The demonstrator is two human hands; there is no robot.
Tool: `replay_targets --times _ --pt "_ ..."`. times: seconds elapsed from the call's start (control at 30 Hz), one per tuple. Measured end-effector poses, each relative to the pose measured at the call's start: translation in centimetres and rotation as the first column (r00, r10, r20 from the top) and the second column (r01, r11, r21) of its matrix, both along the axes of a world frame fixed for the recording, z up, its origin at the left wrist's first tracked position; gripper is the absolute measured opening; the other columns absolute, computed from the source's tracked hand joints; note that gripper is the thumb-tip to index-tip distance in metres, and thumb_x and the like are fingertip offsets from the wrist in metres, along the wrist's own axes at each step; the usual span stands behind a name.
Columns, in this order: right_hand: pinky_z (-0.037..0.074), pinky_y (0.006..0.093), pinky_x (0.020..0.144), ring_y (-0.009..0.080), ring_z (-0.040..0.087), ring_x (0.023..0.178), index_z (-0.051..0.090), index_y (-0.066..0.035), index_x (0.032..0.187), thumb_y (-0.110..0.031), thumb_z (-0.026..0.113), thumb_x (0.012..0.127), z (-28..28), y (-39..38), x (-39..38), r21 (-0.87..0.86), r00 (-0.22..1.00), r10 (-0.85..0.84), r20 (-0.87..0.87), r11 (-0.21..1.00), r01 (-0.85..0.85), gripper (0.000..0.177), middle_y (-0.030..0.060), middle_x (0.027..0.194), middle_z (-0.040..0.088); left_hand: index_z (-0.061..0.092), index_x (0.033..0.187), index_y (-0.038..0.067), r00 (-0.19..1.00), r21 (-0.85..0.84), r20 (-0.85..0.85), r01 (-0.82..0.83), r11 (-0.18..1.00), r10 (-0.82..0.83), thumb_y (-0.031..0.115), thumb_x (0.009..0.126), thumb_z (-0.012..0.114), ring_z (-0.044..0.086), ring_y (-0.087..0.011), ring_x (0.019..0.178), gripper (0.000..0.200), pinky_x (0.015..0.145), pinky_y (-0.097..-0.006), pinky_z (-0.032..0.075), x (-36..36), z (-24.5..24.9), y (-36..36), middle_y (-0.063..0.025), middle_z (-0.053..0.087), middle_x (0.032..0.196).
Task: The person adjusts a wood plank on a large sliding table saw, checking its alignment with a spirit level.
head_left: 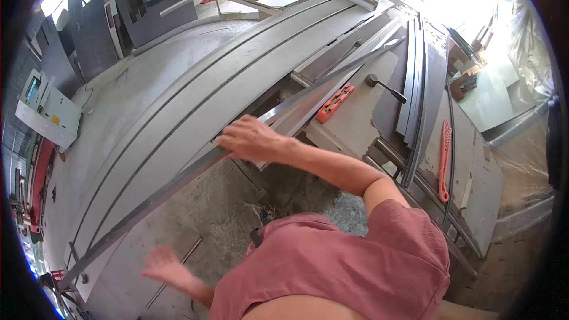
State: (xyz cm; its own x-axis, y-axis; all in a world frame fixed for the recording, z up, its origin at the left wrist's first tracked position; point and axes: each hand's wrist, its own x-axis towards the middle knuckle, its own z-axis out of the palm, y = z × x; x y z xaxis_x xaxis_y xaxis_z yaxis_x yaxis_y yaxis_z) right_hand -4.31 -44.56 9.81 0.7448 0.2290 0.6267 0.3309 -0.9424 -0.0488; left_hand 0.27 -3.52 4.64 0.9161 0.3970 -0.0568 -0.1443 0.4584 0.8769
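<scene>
Right hand (pixel 252 139) has fingers curled over the long steel bar (pixel 160 200) near mid-length, left hand (pixel 163 264) spread and empty; bar judged stiff, heavy, sharp-edged, best gripped centrally.

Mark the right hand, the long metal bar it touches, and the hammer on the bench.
right hand (pixel 252 139): head view, on the back of the hand.
long metal bar (pixel 192 173): head view, on its flat face just left of the hand.
hammer (pixel 385 88): head view, on the handle near its head.
</scene>
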Motion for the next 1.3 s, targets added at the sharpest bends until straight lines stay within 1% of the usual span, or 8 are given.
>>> replay_targets --times 0.03,0.23,0.3,0.33,0.4,0.67,1.07,1.3 --pt "0.043 0.0356 0.081 0.0188 0.056 0.086 0.053 -0.013 0.106 -0.034 0.068 0.074 0.8 2.6 0.3 0.005 0.999 0.025 -0.045 1.0 -0.025 0.04 0.002 0.086 0.053 0.036 0.129 0.002 0.987 -0.099 -0.157 0.026 0.995 -0.042 0.059 0.093 0.027 0.045 -0.0314 0.116 0.068 0.098 -0.0468 0.038 -1.5 2.6 -4.9 -0.0181 0.046 0.123" --pt "0.044 0.0354 0.079 0.0192 0.056 0.086 0.054 -0.013 0.104 -0.04 0.067 0.073 2.5 18.1 0.4 0.073 0.985 0.104 -0.138 0.993 -0.094 0.044 0.0032 0.085 0.053 0.029 0.13 0.0 0.916 -0.035 0.291 0.301 0.953 -0.278 0.059 0.092 0.032 0.044 -0.0348 0.12 0.07 0.1 -0.0471 0.038 -1.2 7.5 -5.4 -0.0178 0.046 0.122" --pt "0.043 0.038 0.085 0.0229 0.055 0.093 0.053 -0.012 0.112 -0.043 0.066 0.074 2.8 21.3 0.0 0.188 0.907 0.246 -0.342 0.964 -0.19 0.051 0.0069 0.095 0.055 0.034 0.122 -0.003 0.981 -0.099 0.183 0.077 0.992 -0.058 0.052 0.093 0.039 0.05 -0.0306 0.111 0.063 0.1 -0.0432 0.039 -0.6 8.4 -3.4 -0.0148 0.049 0.111" --pt "0.043 0.038 0.085 0.0229 0.055 0.093 0.053 -0.012 0.112 -0.043 0.066 0.074 3.4 21.6 -0.5 0.192 0.906 0.242 -0.346 0.964 -0.184 0.051 0.0069 0.095 0.055 0.037 0.114 -0.004 0.952 -0.135 0.255 0.209 0.968 -0.17 0.044 0.095 0.043 0.052 -0.0229 0.093 0.052 0.095 -0.0371 0.043 0.2 6.6 0.0 -0.0089 0.047 0.093" --pt "0.04 0.0417 0.092 0.0283 0.052 0.103 0.048 -0.012 0.124 -0.043 0.065 0.076 5.0 20.5 -2.4 0.235 0.971 0.217 -0.105 0.954 -0.188 0.059 0.0121 0.111 0.053 0.038 0.113 -0.003 0.951 -0.174 0.236 0.243 0.954 -0.199 0.042 0.095 0.044 0.048 -0.0203 0.085 0.049 0.088 -0.0353 0.043 0.7 5.8 4.3 -0.0068 0.043 0.088" --pt "0.032 0.0432 0.101 0.0306 0.047 0.116 0.051 -0.01 0.125 -0.047 0.056 0.085 4.7 0.7 -11.7 -0.065 0.754 -0.549 -0.361 0.821 0.567 0.054 0.0138 0.122 0.052 0.04 0.11 -0.003 0.973 -0.47 0.216 0.182 0.864 -0.087 0.03 0.094 0.051 0.038 -0.0155 0.069 0.039 0.066 -0.0303 0.037 2.3 1.9 20.5 -0.0049 0.037 0.084" --pt "0.034 0.0389 0.095 0.0247 0.053 0.104 0.062 -0.012 0.103 -0.056 0.052 0.083 -1.1 -1.6 -13.0 -0.09 0.692 -0.317 -0.648 0.935 0.343 0.049 0.008 0.099 0.061 0.038 0.097 -0.001 0.987 -0.43 0.145 0.005 0.903 0.064 0.037 0.094 0.046 0.036 -0.0172 0.068 0.038 0.065 -0.0302 0.036 3.4 -3.3 29.2 -0.0057 0.036 0.081" --pt "0.036 0.0377 0.091 0.0249 0.054 0.099 0.064 -0.013 0.094 -0.055 0.058 0.08 -2.8 3.6 -9.1 -0.037 0.862 -0.271 -0.429 0.958 0.283 0.045 0.0067 0.092 0.061 0.038 0.089 0.002 0.98 -0.455 0.055 -0.148 0.878 0.193 0.048 0.094 0.039 0.037 -0.0193 0.069 0.047 0.065 -0.0329 0.038 4.9 -5.6 40.0 -0.0072 0.036 0.079"
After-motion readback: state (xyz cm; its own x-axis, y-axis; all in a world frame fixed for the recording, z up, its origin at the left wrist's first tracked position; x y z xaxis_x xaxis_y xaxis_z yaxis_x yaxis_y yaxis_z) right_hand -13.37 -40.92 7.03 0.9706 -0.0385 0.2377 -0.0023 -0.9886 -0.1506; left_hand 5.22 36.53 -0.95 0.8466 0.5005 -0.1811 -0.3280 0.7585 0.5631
